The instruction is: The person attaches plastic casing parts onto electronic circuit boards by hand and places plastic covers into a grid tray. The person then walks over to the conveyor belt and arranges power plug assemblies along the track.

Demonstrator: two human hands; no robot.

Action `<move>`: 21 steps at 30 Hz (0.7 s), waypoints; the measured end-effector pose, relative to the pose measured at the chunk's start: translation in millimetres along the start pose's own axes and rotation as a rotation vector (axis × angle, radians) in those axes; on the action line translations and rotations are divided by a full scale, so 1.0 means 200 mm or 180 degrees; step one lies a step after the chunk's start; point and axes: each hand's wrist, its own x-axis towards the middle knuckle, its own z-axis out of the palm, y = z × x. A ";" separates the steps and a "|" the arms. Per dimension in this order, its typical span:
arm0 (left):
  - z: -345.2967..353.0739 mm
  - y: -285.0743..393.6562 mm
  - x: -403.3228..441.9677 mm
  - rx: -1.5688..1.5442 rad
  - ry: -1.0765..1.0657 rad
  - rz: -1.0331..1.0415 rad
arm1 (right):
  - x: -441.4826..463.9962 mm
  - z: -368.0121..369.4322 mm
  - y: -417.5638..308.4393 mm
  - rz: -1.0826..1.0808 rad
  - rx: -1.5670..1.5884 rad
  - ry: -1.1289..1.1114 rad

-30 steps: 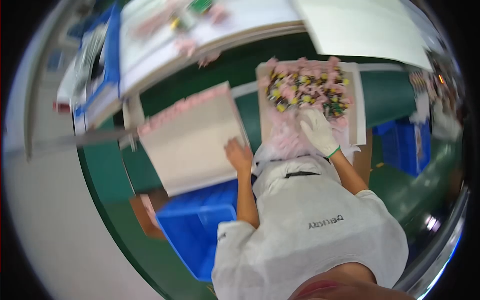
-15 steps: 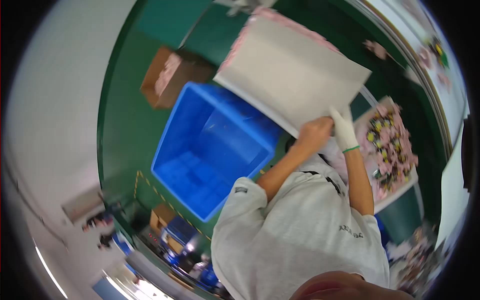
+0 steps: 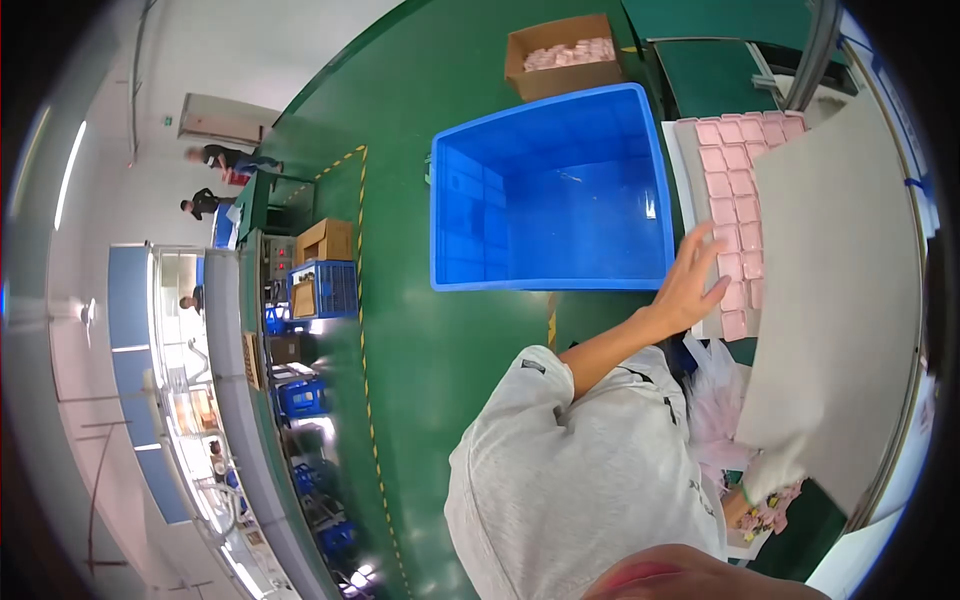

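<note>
Bare, with its fingers spread, my left hand [image 3: 690, 285] is over the near edge of a board covered in rows of pink pieces [image 3: 735, 210]. My right hand [image 3: 775, 470], in a white glove, is at the lower edge of a large pale sheet [image 3: 835, 290], its fingers closed on it. The sheet is lifted and hides part of the pink rows. Beneath the gloved hand lies a heap of pink and yellow pieces [image 3: 765, 515]. Thin pinkish plastic [image 3: 715, 385] lies between the board and that heap.
A large blue bin [image 3: 560, 190] stands left of the board. Beyond it is a cardboard box [image 3: 565, 60] of pink pieces. A metal post [image 3: 815, 55] rises at upper right. Several people are far off at the left, near blue crates [image 3: 335, 290] and shelving.
The view has turned left. The pale sheet has come up off the board and moved right with my gloved hand, uncovering pink rows. My left hand has let go and opened.
</note>
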 end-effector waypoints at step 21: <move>0.08 0.38 0.31 -0.5746 -0.3494 -0.1398 | -0.78 -1.15 0.32 0.0415 0.1786 0.1181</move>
